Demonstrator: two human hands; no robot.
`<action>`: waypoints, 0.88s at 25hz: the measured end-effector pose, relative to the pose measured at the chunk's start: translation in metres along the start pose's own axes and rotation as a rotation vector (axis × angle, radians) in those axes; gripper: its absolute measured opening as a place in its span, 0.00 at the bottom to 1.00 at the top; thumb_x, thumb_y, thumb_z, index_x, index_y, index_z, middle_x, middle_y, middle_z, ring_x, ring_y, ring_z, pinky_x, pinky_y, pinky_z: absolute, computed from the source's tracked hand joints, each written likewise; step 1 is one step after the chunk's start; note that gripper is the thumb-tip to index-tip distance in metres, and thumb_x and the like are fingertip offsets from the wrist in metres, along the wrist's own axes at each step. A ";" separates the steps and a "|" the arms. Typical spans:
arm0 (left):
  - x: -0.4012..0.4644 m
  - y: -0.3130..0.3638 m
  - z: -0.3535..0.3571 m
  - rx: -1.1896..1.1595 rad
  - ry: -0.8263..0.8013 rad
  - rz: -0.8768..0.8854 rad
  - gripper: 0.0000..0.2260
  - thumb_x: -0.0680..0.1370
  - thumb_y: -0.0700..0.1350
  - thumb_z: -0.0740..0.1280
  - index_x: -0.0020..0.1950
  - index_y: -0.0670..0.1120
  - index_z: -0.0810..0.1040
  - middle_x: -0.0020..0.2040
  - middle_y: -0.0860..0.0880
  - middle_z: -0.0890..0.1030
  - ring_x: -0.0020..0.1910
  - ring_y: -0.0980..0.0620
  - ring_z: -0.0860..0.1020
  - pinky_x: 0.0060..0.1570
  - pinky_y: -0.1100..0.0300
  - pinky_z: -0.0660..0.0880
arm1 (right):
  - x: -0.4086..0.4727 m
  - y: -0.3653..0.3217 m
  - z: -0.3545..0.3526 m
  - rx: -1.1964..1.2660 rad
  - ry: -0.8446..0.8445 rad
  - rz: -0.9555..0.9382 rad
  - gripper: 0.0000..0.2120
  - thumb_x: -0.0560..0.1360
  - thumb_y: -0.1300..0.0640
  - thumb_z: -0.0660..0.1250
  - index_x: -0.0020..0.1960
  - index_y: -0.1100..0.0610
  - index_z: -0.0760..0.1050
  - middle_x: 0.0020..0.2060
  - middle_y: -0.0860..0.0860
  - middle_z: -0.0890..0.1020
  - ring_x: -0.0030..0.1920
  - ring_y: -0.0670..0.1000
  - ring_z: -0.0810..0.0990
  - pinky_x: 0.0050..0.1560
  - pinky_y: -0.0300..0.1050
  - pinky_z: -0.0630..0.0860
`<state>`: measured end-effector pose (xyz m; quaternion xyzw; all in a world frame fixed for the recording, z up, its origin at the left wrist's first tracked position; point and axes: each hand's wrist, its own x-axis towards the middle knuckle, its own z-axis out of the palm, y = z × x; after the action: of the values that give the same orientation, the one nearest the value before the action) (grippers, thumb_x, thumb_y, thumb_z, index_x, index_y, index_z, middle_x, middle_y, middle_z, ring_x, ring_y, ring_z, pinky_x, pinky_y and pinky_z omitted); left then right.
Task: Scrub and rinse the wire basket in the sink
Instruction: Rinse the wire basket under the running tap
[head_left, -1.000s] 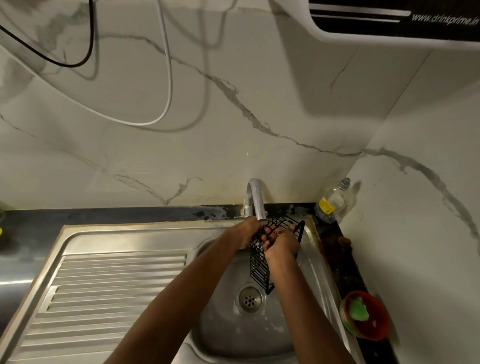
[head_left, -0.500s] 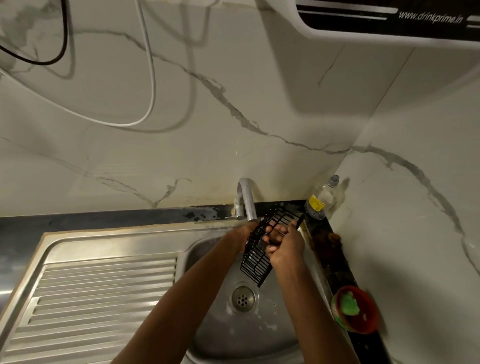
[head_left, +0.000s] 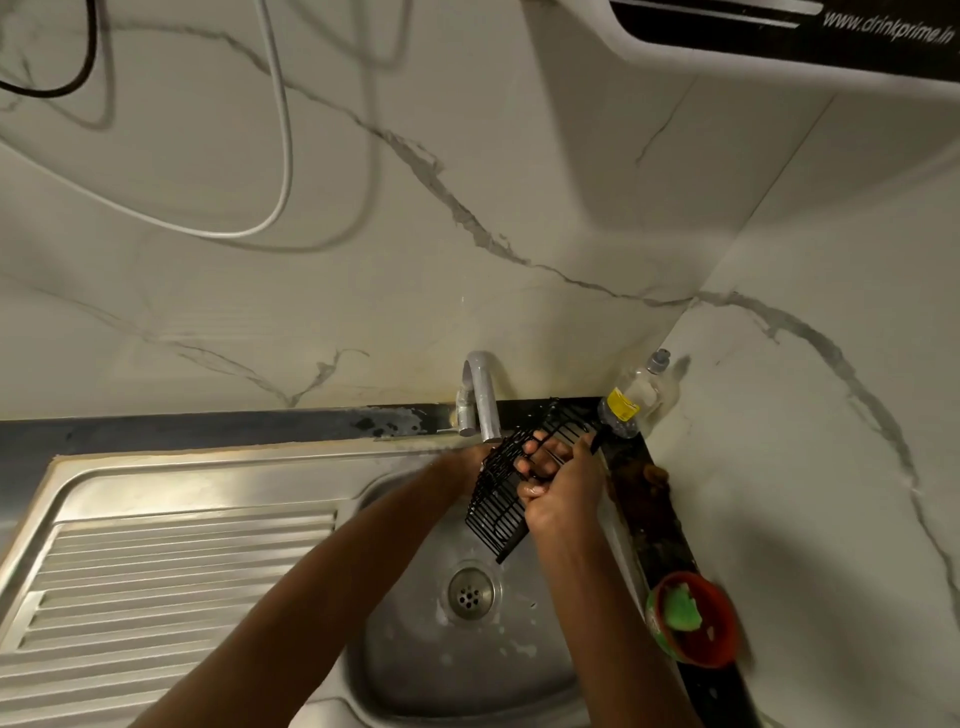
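Observation:
A black wire basket hangs tilted over the steel sink, right under the spout of the grey tap. My right hand grips its right side, with fingers curled through the wires. My left hand holds the basket from behind on the left and is mostly hidden by it. Whether water runs from the tap cannot be told. The drain lies below the basket.
A ribbed steel drainboard spreads to the left of the sink bowl. On the dark ledge at the right stand a clear bottle with a yellow label and a red bowl holding a green scrub pad. Marble walls close in behind and right.
The basket has tipped and shifted slightly right under the tap, its upper end now reaching toward the bottle. Both hands stay on it.

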<state>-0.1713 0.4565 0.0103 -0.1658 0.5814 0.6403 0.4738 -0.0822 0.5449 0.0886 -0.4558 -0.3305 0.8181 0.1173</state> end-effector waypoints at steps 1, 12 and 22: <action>-0.001 0.003 0.000 0.014 0.009 -0.003 0.13 0.87 0.47 0.58 0.47 0.44 0.76 0.43 0.48 0.79 0.39 0.54 0.79 0.39 0.61 0.79 | 0.002 0.004 0.000 0.004 0.006 0.001 0.27 0.85 0.41 0.51 0.51 0.63 0.76 0.32 0.55 0.78 0.25 0.51 0.71 0.19 0.35 0.57; -0.015 0.021 -0.006 0.077 -0.133 0.040 0.19 0.83 0.57 0.66 0.43 0.43 0.82 0.42 0.47 0.80 0.40 0.51 0.77 0.46 0.57 0.77 | 0.027 0.039 0.014 0.090 0.101 0.042 0.21 0.83 0.42 0.55 0.45 0.57 0.76 0.34 0.51 0.79 0.28 0.49 0.74 0.24 0.39 0.63; -0.007 0.016 -0.003 0.088 0.060 -0.041 0.20 0.87 0.49 0.58 0.38 0.45 0.75 0.28 0.50 0.74 0.19 0.55 0.69 0.18 0.62 0.68 | 0.025 0.050 0.035 -0.006 0.159 0.053 0.09 0.77 0.57 0.61 0.40 0.57 0.77 0.27 0.50 0.76 0.23 0.49 0.70 0.22 0.37 0.63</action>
<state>-0.1817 0.4524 0.0244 -0.1758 0.6196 0.5990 0.4758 -0.1192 0.5043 0.0522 -0.5281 -0.3103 0.7813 0.1201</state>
